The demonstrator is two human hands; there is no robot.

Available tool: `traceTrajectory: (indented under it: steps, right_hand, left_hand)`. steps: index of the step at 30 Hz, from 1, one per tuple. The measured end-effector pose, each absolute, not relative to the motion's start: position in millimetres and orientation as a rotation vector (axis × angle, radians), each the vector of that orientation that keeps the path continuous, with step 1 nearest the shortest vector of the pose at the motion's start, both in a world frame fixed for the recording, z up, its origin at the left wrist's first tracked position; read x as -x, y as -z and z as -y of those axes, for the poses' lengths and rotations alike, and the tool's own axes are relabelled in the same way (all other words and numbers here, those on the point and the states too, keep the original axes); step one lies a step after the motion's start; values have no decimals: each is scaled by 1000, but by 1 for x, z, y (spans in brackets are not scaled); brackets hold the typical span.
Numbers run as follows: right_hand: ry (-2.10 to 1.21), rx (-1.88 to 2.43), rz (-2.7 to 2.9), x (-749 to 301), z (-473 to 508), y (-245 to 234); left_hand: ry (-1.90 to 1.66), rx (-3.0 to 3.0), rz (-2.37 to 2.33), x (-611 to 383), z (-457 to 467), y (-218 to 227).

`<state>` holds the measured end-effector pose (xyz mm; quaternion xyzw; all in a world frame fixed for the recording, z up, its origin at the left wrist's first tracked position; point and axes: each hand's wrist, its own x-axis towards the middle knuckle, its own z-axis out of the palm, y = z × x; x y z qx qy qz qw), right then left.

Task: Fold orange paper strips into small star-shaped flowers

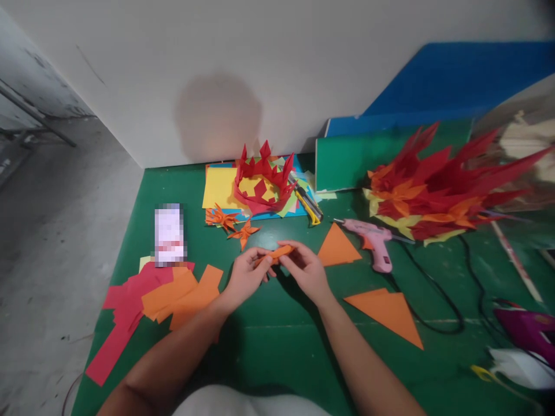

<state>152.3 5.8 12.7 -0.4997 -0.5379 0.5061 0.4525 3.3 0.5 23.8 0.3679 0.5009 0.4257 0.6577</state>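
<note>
Over the green table (277, 358) set against a white wall, the left hand (245, 276) and right hand (306, 268) pinch a folded orange paper strip (276, 253) between fingertips (a pink glue gun (375, 240) lies just right), orange triangles (338, 247) nearby

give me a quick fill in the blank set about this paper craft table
1. The left hand and right hand together hold a folded paper piece coloured ____.
2. The glue gun lying to the right of the hands is ____.
3. The two loose flat cutouts near the glue gun are shaped as ____.
4. The table has a top coloured ____.

Missing words: orange; pink; triangles; green
</note>
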Motion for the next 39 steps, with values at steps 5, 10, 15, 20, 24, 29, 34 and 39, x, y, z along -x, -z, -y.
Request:
traceTrajectory:
  steps: [5,10,15,20,24,29,34,39]
  right_hand:
    - [-1197,1189,1328,-144,-3,-13]
    - [-1204,1210,1320,-141,-1,-13]
    - [-1170,1221,1345,-142,-1,-11]
    - [-1161,1226,1361,-140,-2,-9]
    - [-1156,1243,1391,-138,-2,-11]
    - [-1189,1236,1393,-138,-1,-10]
    - [-1255,1179,1380,-138,0,-10]
    - [-1258,1202,1383,-135,0,-13]
  left_hand:
    - [-992,-880,-1165,-5,3,-24]
    - [-953,-930,-1154,-3,3,-20]
    - [-929,-968,-1177,0,2,-17]
    - [-929,-1000,-1210,0,3,-18]
    - [-935,-1036,-1264,-2,4,-20]
    - [-909,-1016,-1233,-1,2,-18]
    - [-879,-1047,-1201,2,1,-18]
    - [-881,-1116,-1289,0,3,-19]
